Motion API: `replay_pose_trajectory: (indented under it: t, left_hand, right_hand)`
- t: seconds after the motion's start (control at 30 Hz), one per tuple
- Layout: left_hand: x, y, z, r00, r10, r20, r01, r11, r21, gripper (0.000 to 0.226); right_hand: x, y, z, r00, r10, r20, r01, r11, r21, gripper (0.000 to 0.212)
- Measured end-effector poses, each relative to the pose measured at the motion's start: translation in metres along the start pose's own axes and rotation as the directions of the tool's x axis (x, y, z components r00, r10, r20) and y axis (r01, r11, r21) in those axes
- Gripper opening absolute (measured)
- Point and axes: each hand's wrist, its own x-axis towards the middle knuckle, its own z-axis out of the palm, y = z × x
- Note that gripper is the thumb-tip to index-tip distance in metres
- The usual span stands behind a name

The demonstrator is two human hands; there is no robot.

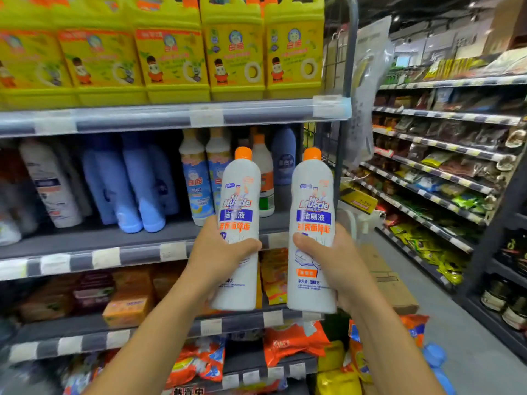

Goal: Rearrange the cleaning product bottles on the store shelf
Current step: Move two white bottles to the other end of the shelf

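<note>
White plastic, orange caps: two Mr Muscle toilet-cleaner bottles were held upright, side by side but apart, in front of the shelving. The left hand (219, 252) gripped the left bottle (239, 206) at its lower half, thumb across the label, fingers wrapped round the back. The right hand (333, 260) gripped the right bottle (312, 218) the same way. Below and behind them lay orange packets (291, 343) on a lower shelf. Behind the bottles, the middle shelf (85, 243) carried leaning blue bottles (134, 189) & white bottles w/ blue labels (196, 181). Above stood a row of yellow detergent jugs (171, 52). Far right, across the aisle, were racks of snack packs (433, 172).
</note>
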Motion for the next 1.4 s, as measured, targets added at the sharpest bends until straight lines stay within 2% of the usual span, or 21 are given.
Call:
replay_pose_trajectory:
  t: [0.13,0.33,0.57,0.73,0.93,1.1,1.23,1.4]
  left_hand:
    - [-0.052,-0.017,-0.078,0.995,-0.005,-0.099,0.004,1.000,-0.008,0.051]
    - [-0.118,-0.036,-0.190,0.979,-0.011,-0.201,0.017,0.999,0.028,0.046]
    - [-0.164,-0.053,-0.276,0.949,-0.047,-0.313,0.061,0.998,0.035,0.047]
    - [-0.165,-0.064,-0.310,0.927,-0.075,-0.367,0.084,0.996,0.009,0.045]
    - [-0.136,-0.082,-0.336,0.910,-0.106,-0.401,0.099,0.994,-0.038,0.045]
    - [-0.096,-0.090,-0.347,0.875,-0.098,-0.475,0.085,0.995,-0.048,0.040]
    - [-0.071,-0.098,-0.354,0.861,-0.073,-0.504,0.072,0.997,-0.021,0.044]
    - [-0.049,-0.117,-0.363,0.847,-0.106,-0.522,0.099,0.994,-0.042,0.050]
  right_hand:
    - [-0.042,-0.005,0.056,0.992,-0.012,0.122,0.001,0.996,0.091,0.017]
    - [-0.098,-0.009,0.151,0.961,0.009,0.275,-0.051,0.988,0.148,0.026]
    - [-0.139,-0.012,0.234,0.918,-0.017,0.397,-0.073,0.975,0.211,0.029]
    - [-0.134,-0.011,0.268,0.888,0.020,0.459,-0.139,0.964,0.228,0.023]
    - [-0.105,-0.003,0.308,0.839,0.058,0.540,-0.220,0.945,0.241,0.046]
    - [-0.062,0.003,0.339,0.812,0.059,0.580,-0.237,0.943,0.234,0.026]
    - [-0.027,0.016,0.363,0.824,0.041,0.566,-0.205,0.952,0.229,0.023]
    - [0.017,0.026,0.399,0.842,-0.053,0.537,-0.058,0.981,0.188,0.027]
